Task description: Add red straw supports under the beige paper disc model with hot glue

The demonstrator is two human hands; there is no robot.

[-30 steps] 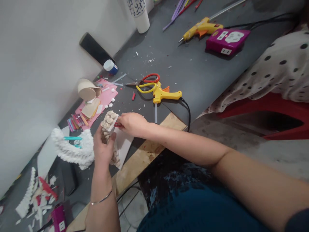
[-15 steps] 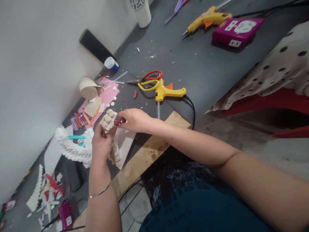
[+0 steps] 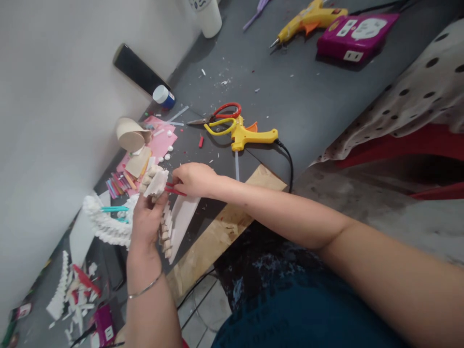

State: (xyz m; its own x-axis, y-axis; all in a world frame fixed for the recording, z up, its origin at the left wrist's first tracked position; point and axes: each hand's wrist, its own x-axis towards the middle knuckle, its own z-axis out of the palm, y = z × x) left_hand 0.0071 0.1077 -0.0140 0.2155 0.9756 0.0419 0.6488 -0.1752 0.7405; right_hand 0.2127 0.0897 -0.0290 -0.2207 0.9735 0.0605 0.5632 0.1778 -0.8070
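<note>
My left hand (image 3: pixel 146 223) grips a cream-coloured piece (image 3: pixel 155 183) with rounded, rose-like lumps along one side and a flat white face turned towards my right hand. Between the fingers of my right hand (image 3: pixel 195 179) is a slim red two-pronged tool (image 3: pixel 175 190), which looks like tweezers. Its tips reach to the edge of the white face; whether they pinch anything is too small to tell. Below the hands, a white board (image 3: pixel 183 220) lies near the table edge, with a row of beige lumps (image 3: pixel 166 232) beside it.
Scissors (image 3: pixel 221 116) overlap a yellow glue gun (image 3: pixel 253 137) beyond my right hand. Another glue gun (image 3: pixel 308 21) lies by a purple power socket (image 3: pixel 355 36). Left of my hands are a white bumpy ring (image 3: pixel 105 232), coloured sticks (image 3: pixel 119 183) and white scraps (image 3: pixel 78 295).
The cream piece has tilted in my left hand, so more of its white face shows. Both hands have shifted slightly left, and more of the red tool is visible.
</note>
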